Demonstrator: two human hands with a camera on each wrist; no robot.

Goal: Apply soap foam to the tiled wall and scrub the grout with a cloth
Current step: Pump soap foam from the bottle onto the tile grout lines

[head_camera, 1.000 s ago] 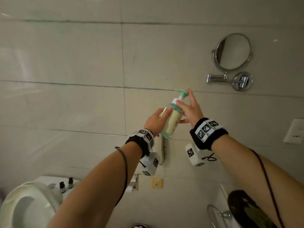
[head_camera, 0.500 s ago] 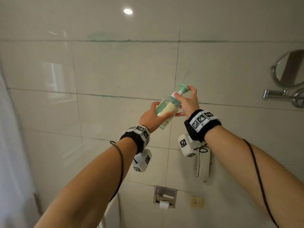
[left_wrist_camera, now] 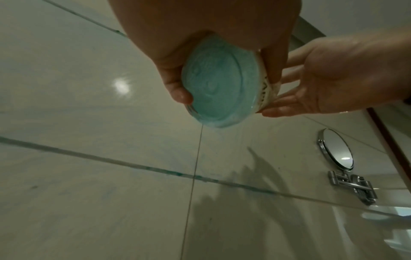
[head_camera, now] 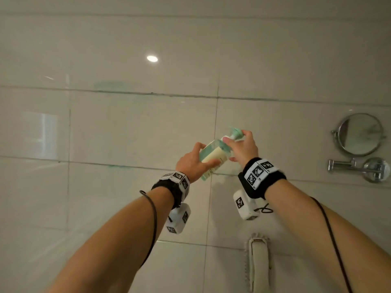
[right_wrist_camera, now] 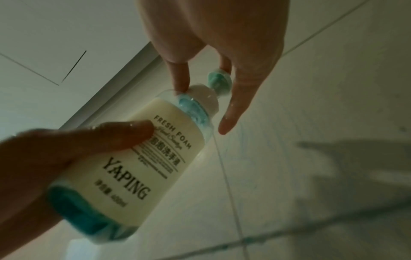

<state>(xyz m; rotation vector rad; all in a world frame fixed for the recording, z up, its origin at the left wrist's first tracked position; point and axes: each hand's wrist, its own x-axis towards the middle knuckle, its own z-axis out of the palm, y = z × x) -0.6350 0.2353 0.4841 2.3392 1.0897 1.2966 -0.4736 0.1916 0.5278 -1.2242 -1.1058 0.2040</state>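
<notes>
A clear foam soap bottle [head_camera: 213,157] with a cream label and teal pump is held up close to the beige tiled wall [head_camera: 127,127], tilted with its pump toward the tiles. My left hand [head_camera: 194,163] grips the bottle's body; its teal base [left_wrist_camera: 220,88] fills the left wrist view. My right hand [head_camera: 243,148] pinches the pump head [right_wrist_camera: 219,81], thumb on the collar and a finger over the top. Bluish-green smears mark the horizontal grout line [head_camera: 148,93] and the grout line [left_wrist_camera: 173,173] below the bottle. No cloth is in view.
A round chrome mirror [head_camera: 359,134] on a folding arm [head_camera: 357,168] sticks out of the wall at the right. A cream wall phone handset [head_camera: 257,263] hangs below my right wrist. A vertical grout line [head_camera: 216,123] runs behind the bottle.
The head view has swung up the wall, away from the toilet. Both hands keep the same hold on the bottle, which now leans further toward the tiles.
</notes>
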